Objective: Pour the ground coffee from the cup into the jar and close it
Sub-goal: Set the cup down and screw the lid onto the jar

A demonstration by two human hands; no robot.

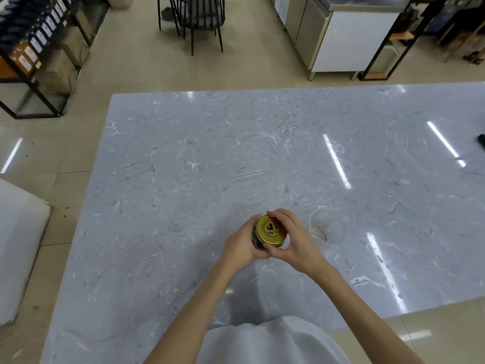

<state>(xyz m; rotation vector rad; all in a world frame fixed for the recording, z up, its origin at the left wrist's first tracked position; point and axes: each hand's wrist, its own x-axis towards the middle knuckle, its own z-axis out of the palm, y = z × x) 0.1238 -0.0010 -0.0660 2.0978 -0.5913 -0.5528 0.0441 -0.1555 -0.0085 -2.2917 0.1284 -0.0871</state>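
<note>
Left hand (240, 244) wrapped around the side of the glass jar (258, 243); right hand (294, 239) gripping the gold lid (271, 229) on top. Jar upright on the marble table (183, 166), long axis vertical, lid facing up. Clear cup (328, 227) just right, apart.

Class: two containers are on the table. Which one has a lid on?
The jar, held by both hands, wears a gold lid. The clear cup to its right is uncovered.
</note>
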